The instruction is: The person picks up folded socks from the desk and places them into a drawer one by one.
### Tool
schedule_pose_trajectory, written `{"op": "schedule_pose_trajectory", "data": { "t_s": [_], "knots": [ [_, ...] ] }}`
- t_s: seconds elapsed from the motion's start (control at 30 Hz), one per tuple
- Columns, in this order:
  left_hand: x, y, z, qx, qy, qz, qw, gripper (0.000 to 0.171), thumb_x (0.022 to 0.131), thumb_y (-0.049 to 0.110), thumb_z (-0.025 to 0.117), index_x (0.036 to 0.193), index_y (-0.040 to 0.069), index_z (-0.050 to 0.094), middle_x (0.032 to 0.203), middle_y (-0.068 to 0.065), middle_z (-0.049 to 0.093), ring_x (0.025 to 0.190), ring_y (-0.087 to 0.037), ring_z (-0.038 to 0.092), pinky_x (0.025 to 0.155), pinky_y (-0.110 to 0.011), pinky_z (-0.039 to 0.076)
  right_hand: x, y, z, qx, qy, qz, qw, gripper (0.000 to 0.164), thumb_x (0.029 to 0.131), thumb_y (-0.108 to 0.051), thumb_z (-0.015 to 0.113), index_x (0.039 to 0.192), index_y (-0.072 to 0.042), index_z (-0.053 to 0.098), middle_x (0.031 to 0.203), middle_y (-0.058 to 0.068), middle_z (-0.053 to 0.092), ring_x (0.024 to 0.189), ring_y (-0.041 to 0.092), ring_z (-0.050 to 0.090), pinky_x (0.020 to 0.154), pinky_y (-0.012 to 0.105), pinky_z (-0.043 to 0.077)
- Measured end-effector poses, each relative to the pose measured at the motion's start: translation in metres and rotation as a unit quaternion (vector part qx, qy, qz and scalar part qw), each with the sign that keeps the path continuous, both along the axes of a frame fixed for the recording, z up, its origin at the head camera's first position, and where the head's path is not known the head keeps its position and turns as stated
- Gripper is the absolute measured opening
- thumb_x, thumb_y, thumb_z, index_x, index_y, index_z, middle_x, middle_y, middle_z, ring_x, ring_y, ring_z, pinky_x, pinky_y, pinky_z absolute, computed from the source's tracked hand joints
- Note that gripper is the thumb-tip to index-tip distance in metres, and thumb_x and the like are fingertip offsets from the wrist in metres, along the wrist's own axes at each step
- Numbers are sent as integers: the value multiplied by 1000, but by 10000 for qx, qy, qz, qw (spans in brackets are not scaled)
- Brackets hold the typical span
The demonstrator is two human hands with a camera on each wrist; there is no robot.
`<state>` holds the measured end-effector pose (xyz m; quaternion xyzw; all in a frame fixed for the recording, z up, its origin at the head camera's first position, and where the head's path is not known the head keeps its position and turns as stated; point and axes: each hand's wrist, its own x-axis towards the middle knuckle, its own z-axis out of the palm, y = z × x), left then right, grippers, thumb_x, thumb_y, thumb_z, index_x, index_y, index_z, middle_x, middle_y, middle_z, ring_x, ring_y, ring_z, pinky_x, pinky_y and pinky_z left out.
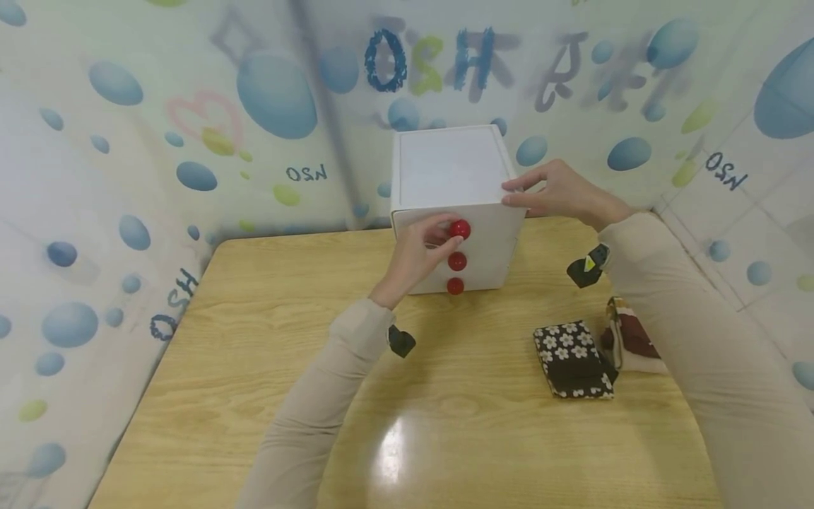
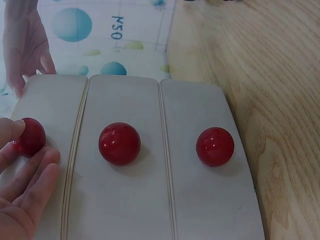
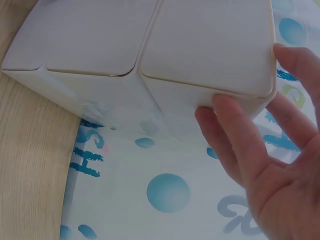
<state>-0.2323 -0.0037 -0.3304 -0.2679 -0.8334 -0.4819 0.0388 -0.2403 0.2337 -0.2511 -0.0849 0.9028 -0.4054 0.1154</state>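
Observation:
A small white chest of drawers (image 1: 451,166) stands on the wooden table, with three round red knobs down its front. My left hand (image 1: 416,254) pinches the top red knob (image 2: 32,137) between thumb and fingers. Below it are the middle knob (image 1: 457,261) and the bottom knob (image 1: 455,286), which the hand leaves untouched. At the upper right corner of the chest rests my right hand (image 1: 566,194), its extended fingers (image 3: 240,127) touching the side and top edge. All the drawer fronts look closed in the left wrist view.
On the table's right side lies a folded black cloth with white flowers (image 1: 572,360). Beside it a brown and cream folded cloth (image 1: 636,343) is partly covered by my right sleeve. A patterned wall (image 1: 254,177) stands close behind the chest.

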Motion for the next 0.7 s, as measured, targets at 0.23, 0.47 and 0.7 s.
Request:
{"op": "schedule_pose_trajectory", "data": {
  "t_s": [0.23, 0.47, 0.7],
  "knots": [
    [1, 0, 2, -112, 17, 28, 9999, 31, 83, 18, 63, 114, 12, 58, 94, -5, 64, 78, -12, 61, 69, -20, 49, -1, 1, -1, 268, 231, -34, 9994, 55, 75, -32, 70, 120, -5, 55, 120, 18, 52, 88, 20, 59, 75, 29, 50],
    [4, -3, 15, -838, 4, -69, 9965, 32, 85, 19, 59, 117, 14, 55, 101, -1, 62, 83, -12, 58, 73, -21, 47, -2, 2, -2, 361, 375, 16, 9986, 51, 76, -28, 70, 119, -5, 56, 118, 18, 54, 87, 20, 60, 73, 28, 50],
    [11, -11, 32, -1787, 238, -178, 9835, 37, 87, 22, 57, 123, 17, 52, 106, -1, 61, 86, -12, 58, 72, -22, 47, -2, 2, -3, 243, 341, 8, 9991, 49, 76, -26, 70, 118, -4, 57, 118, 18, 53, 87, 19, 60, 71, 26, 50]
  ]
}}
